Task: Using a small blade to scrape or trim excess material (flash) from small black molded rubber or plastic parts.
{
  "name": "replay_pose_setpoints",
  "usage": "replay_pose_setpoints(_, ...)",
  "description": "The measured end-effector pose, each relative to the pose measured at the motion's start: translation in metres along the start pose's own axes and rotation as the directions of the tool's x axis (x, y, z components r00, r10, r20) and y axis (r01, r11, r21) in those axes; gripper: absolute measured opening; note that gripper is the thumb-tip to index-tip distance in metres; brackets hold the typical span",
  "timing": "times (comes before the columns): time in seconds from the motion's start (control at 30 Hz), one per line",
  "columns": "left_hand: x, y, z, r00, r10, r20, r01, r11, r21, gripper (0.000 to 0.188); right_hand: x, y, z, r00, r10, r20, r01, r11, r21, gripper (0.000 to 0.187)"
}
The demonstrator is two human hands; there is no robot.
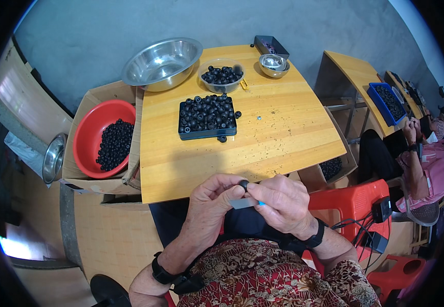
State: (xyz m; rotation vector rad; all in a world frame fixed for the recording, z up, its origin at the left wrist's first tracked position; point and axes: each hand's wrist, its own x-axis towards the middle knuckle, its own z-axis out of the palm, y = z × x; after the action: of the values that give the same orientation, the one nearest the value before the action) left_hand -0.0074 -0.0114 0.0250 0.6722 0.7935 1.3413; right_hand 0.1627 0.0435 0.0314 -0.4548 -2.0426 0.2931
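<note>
In front of my lap, just off the near edge of the wooden table (263, 153), my two hands meet. The fingertips of my left hand (212, 200) pinch a small round black rubber-like part (243, 183). Closed around a small knife, my right hand (285, 200) has its thumb and finger at the same part. The flat grey blade (243, 203) points left beneath the part, and a bit of blue shows at its base. Beyond my hands, a dark rectangular tray (206, 135) is heaped with similar black parts, and two lie loose against it.
Behind the tray are a clear bowl (205, 88) of black parts, a steel basin (163, 82) and small metal bowls (274, 73). A red tub (86, 148) in a carton stands left. At right are a red stool (342, 197) with cables and a seated person (426, 174).
</note>
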Motion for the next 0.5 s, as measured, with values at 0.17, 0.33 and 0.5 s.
replay_pose_setpoints(0.17, 0.002, -0.001, -0.004, 1.0, -0.014, 0.012, 0.015, 1.0, -0.02, 0.021, 0.003, -0.002, -0.003, 0.999, 0.051, 0.007, -0.051, 0.998, 0.027, 0.031)
replay_pose_setpoints(0.33, 0.0, 0.002, -0.004, 0.999, 0.045, 0.014, -0.045, 0.999, -0.011, 0.021, 0.004, 0.008, -0.009, 0.995, 0.096, -0.035, -0.097, 0.995, -0.006, 0.028)
replay_pose_setpoints(0.5, 0.0, 0.0, -0.005, 0.999, 0.033, 0.014, -0.033, 0.999, -0.03, 0.021, 0.004, 0.006, -0.01, 1.0, 0.031, -0.004, -0.031, 0.999, -0.029, 0.027)
